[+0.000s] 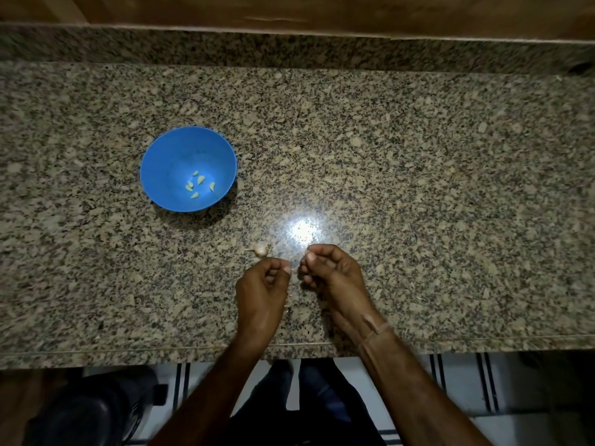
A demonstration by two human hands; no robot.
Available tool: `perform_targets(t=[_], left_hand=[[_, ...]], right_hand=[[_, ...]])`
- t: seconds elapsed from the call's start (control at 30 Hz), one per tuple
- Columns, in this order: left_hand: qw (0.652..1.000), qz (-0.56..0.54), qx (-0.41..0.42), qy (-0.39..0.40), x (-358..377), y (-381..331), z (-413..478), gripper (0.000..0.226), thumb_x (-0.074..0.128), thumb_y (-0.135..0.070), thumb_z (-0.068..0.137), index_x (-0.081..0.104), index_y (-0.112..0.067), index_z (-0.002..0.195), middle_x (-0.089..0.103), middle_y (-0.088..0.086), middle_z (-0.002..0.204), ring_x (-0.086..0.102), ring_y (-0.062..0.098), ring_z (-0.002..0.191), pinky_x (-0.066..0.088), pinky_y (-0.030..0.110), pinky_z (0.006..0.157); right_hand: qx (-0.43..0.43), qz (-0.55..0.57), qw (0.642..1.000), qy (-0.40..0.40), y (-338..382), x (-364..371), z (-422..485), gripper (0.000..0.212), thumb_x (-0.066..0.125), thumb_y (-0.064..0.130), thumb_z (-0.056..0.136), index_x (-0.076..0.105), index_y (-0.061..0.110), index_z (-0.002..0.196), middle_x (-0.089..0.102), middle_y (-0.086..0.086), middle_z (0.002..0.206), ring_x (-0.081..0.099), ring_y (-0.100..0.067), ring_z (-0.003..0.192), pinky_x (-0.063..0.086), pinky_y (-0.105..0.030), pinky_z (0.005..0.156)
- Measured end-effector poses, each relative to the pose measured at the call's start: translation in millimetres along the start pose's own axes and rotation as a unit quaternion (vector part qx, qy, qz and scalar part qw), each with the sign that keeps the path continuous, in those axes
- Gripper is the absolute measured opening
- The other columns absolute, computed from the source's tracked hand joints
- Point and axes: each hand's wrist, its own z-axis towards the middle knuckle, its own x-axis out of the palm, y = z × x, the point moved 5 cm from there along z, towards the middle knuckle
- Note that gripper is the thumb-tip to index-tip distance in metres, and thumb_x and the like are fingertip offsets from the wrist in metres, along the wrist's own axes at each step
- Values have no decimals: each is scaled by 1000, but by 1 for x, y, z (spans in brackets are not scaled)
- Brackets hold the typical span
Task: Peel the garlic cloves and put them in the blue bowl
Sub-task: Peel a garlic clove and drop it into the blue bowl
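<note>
The blue bowl (167, 156) stood on the stone counter (418, 188), well to the left of the hands and farther from the person. At its bottom lay a few peeled cloves (200, 179), five or six as far as I could count, pale yellow and without skin. So a part of the work was already done.

The left hand (262, 291) and the right hand (331, 272) were over the near part of the counter, close together but not touching. Both had the fingers curled inward, with thumb and fingertips brought together as for a small pinch. Whether there was a clove or a bit of skin between the fingers, I could not tell, because anything there was too small and the fingers hid it.

Just beyond the left hand, on the counter, lay a small garlic piece (261, 249) with its papery skin still on and a short stalk. It was near the hand but apart from it.

In my judgement the task was in the middle: some cloves were in the bowl, and at least this unpeeled piece remained. It still needed to be opened, peeled and carried to the bowl.
</note>
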Motion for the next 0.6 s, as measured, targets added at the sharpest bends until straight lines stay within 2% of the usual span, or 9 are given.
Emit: perform_targets(t=[0.07,0.17,0.37,0.5,0.6], left_hand=[[999,-35,-7,13,1,-6,2,12,69,-15,97,78,-21,103,77,-10,89,70,0,82,54,15,72],[997,-71,-11,41,2,-10,2,10,72,-19,96,79,-24,101,79,-8,87,74,8,83,60,28,76],[997,-75,4,35,-6,-16,-3,10,74,-15,94,80,-22,95,78,-11,83,74,4,79,56,18,70],[998,-26,38,41,-8,-18,-1,9,74,-18,94,82,-20,98,78,-13,85,73,1,81,58,24,74],[997,-25,52,58,-10,-22,-3,11,73,-13,94,82,-17,99,78,-11,83,73,2,77,54,16,69]], right_hand=[[-15,-30,999,3,-1,-1,-3,13,71,7,97,69,-1,107,70,-21,89,64,-22,76,55,-33,71],[-34,-65,997,11,0,0,-7,14,73,9,96,73,-1,106,75,-24,95,65,-25,81,56,-36,77],[-81,-112,990,35,7,1,-10,8,74,5,95,78,5,102,77,-21,100,74,-37,97,61,-50,93],[-123,-171,977,32,12,2,-10,8,74,1,93,80,3,99,79,-14,96,76,-34,97,62,-53,91],[-129,-189,973,29,10,0,-9,9,75,3,93,81,6,98,80,-11,96,77,-32,97,62,-55,91]])
